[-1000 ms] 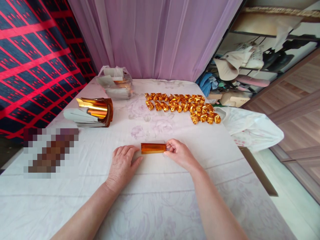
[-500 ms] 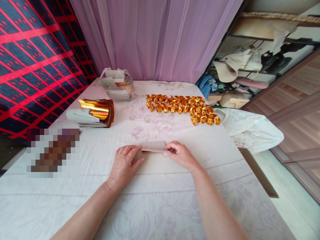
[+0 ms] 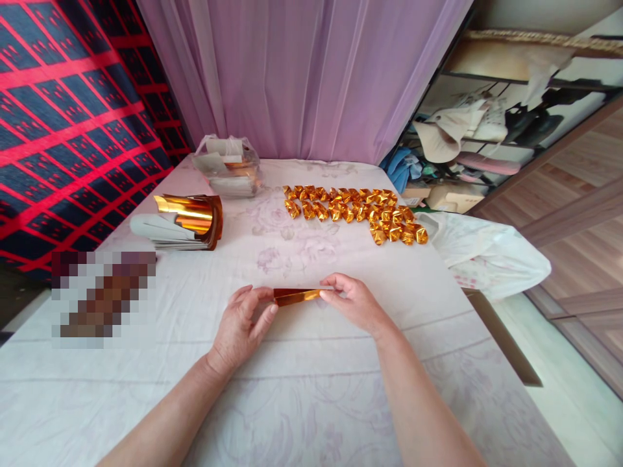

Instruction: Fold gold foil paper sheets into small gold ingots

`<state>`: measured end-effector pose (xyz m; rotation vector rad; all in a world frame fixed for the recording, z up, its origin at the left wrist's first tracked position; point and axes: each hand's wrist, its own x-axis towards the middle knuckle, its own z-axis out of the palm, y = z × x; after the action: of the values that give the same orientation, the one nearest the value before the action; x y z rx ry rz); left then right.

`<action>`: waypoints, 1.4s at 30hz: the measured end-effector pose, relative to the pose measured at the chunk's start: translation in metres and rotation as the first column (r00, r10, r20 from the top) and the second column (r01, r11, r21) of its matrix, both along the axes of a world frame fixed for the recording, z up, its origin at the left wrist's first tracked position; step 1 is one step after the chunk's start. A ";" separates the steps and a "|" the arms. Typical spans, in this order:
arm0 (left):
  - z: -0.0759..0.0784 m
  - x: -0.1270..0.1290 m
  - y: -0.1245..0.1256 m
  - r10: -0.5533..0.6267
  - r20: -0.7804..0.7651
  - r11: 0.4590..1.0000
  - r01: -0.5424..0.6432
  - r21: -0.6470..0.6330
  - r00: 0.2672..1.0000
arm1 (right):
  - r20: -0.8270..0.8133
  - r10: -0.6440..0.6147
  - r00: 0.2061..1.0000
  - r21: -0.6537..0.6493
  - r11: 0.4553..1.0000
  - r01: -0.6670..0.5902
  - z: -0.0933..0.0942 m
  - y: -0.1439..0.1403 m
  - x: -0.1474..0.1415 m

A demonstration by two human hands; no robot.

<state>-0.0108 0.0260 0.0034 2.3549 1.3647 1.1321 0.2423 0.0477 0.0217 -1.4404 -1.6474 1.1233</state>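
Note:
Between my hands, close above the tablecloth, is a narrow folded strip of gold foil paper (image 3: 298,297), its shiny side showing. My left hand (image 3: 247,322) grips the left end between thumb and fingers. At the right end, my right hand (image 3: 353,301) pinches the paper with thumb and fingertips. Beyond, to the right, several folded gold paper pieces (image 3: 357,211) stand in rows. A curved stack of gold foil paper sheets (image 3: 192,220), pale on the back, rests at the left.
A clear plastic bag (image 3: 228,165) with more paper lies at the table's far left. A white plastic bag (image 3: 496,253) hangs off the right edge. Behind the table hangs a purple curtain (image 3: 302,78); shelves with hats and shoes (image 3: 487,123) are at right. A blurred patch covers something at left.
The paper showed its pale side with a partly folded flap; now it is a narrow strip with gold showing. Both hands have stayed at its ends, shifting only slightly.

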 end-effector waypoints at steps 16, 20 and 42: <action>0.010 0.003 -0.005 0.003 -0.078 1.000 -0.002 0.018 0.997 | 0.117 -0.057 0.992 -0.137 0.988 0.073 -0.011 0.002 0.000; 0.007 0.007 -0.008 -0.199 -0.308 0.978 0.209 -0.001 0.930 | 0.179 -0.038 0.983 -0.119 0.991 0.060 -0.012 0.002 -0.001; -0.013 0.018 -0.012 -0.234 -0.417 0.970 0.183 -0.160 0.878 | 0.308 -0.135 0.942 -0.023 0.989 0.149 -0.015 0.005 0.008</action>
<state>0.0074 0.0139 -0.0099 2.6890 1.2083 0.4673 0.2500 0.0529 0.0071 -1.8058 -1.6981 0.8962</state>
